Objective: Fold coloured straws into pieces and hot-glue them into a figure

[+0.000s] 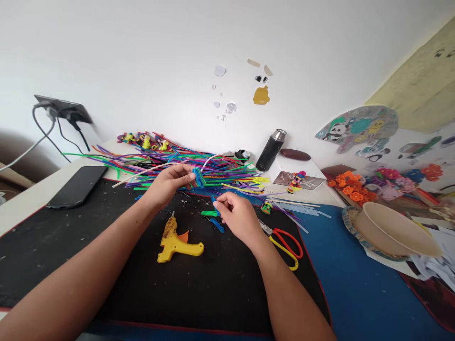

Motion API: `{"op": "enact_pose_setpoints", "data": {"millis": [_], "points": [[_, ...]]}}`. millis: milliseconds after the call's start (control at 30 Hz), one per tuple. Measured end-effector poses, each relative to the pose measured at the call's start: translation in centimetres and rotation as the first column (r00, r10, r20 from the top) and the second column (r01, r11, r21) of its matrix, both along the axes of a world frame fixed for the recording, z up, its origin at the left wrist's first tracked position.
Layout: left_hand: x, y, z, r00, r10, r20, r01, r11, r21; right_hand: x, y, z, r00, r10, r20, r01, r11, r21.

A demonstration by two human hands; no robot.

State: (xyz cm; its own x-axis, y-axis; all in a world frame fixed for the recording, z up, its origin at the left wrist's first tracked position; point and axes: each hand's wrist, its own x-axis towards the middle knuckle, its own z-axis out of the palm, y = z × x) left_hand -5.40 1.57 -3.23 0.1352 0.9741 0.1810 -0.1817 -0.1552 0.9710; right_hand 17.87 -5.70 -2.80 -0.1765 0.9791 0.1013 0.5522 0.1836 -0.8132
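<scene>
My left hand [169,183] is closed on a small blue pipe-cleaner piece [199,178], held up just in front of a heap of coloured pipe cleaners [185,166]. My right hand [237,217] hovers lower and to the right, its fingers pinched on a short blue pipe-cleaner bit [214,201]. Under it, loose green and blue scraps [213,219] lie on the black mat [106,265]. A yellow glue gun [176,241] lies flat on the mat below my left hand.
Red-and-yellow scissors [284,241] lie right of my right hand. A black phone [78,185] rests at the mat's left. A black flask [271,149], small craft figures [297,182], orange flowers [350,187] and a paper bowl [394,231] stand to the right.
</scene>
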Motion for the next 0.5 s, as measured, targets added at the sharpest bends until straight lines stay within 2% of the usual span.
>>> {"op": "enact_pose_setpoints", "data": {"millis": [100,200,367,500], "points": [[0.6,-0.5,0.2,0.99,-0.093,-0.108,0.092,0.996,-0.014,0.1,0.1,-0.2,0.972,-0.015,-0.236,0.011,1.0,-0.018],[1.1,-1.1,0.4,0.973,-0.17,-0.153,0.165,0.985,-0.047,0.2,0.3,-0.3,0.929,-0.042,-0.366,0.037,0.999,-0.022],[2.0,-1.7,0.4,0.954,-0.245,-0.173,0.236,0.969,-0.073,0.0,0.4,-0.2,0.902,-0.054,-0.429,0.052,0.999,-0.016],[2.3,-1.9,0.3,0.949,-0.262,-0.173,0.251,0.965,-0.083,-0.3,0.1,-0.1,0.904,-0.057,-0.425,0.051,0.998,-0.024]]}}
